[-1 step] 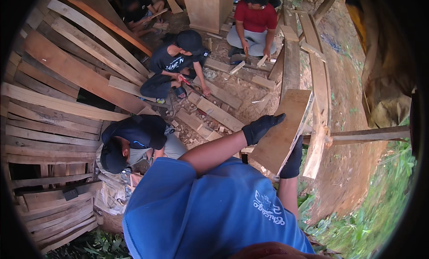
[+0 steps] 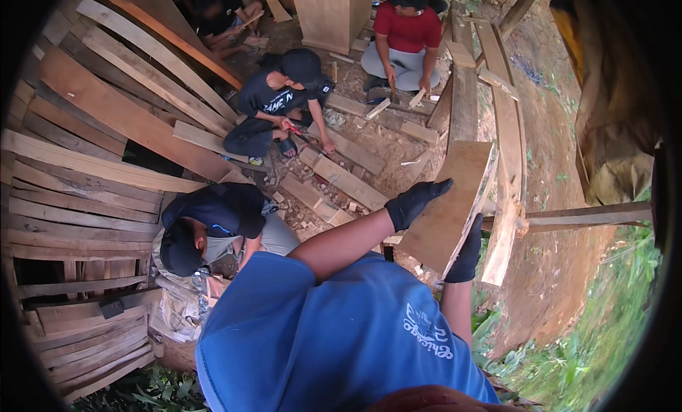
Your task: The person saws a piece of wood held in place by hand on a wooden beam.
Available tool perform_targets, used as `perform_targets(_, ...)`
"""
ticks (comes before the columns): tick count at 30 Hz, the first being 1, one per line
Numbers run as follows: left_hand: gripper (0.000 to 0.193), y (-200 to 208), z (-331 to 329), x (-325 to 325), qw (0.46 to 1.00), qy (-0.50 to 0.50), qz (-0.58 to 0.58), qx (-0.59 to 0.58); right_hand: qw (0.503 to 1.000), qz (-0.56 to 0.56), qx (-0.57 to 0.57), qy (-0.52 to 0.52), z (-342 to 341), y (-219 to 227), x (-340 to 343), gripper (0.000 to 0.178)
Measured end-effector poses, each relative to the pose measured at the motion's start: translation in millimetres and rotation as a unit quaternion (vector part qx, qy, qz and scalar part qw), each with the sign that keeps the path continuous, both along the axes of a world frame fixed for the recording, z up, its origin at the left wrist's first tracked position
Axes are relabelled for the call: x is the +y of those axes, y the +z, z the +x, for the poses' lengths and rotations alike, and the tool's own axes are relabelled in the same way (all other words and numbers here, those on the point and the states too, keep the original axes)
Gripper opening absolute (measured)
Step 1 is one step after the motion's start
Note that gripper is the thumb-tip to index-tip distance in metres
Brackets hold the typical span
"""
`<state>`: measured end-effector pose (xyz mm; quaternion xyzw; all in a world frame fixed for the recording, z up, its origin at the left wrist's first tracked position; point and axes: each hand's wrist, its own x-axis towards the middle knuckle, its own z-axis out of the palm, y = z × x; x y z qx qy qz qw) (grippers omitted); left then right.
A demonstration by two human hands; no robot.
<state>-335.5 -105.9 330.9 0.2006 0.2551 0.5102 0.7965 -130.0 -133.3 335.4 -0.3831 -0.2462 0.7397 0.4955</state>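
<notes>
A flat rectangular wooden board (image 2: 455, 176) with a pale edge stands tilted in front of me, right of the middle. My left hand (image 2: 415, 204), in a dark glove, lies across the board's broad face with its fingers stretched out. On the other side, my right hand (image 2: 466, 254), also in a dark glove, holds the board along its right edge; part of its grip is hidden. Just beyond the board's right edge runs a long wooden bench-like plank (image 2: 508, 163).
Several people sit working: one in red (image 2: 408, 32), one with a red-handled tool (image 2: 291, 129), one bent over (image 2: 220, 213). Loose planks (image 2: 348, 181) and offcuts litter the dirt ground. A stacked plank wall (image 2: 85, 220) rises at left. Right, a wooden rail (image 2: 590, 215) crosses an earth slope.
</notes>
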Motion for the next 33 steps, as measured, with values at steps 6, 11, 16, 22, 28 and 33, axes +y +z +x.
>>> perform_targets(6, 0.062, -52, -57, -3, 0.816, -0.020, 0.099, 0.569, 0.784, 0.138, -0.603, 0.050, 56, -11, 3, 0.068)
perform_targets(11, 0.058, -192, -168, -25, 0.862, 0.316, -0.222, 0.329, 0.633, 0.091, -0.767, -0.051, 72, -31, -28, 0.057)
perform_targets(16, 0.068, -241, -237, -69, 0.621, 0.147, -0.191, 0.746, 0.919, -0.073, -0.353, -0.158, 164, -132, -44, 0.041)
perform_targets(22, 0.059, -267, -227, -169, 0.513, -0.042, -0.207, 0.832, 0.960, -0.187, 0.093, -0.185, 197, -162, -76, 0.057)
perform_targets(28, 0.061, -276, -210, -209, 0.470, -0.141, -0.269, 0.829, 0.959, -0.183, 0.082, -0.202, 239, -222, -68, 0.036)
perform_targets(33, 0.065, -272, -158, -211, 0.499, -0.176, -0.246, 0.812, 0.958, -0.194, 0.002, -0.209, 315, -287, -16, 0.017)
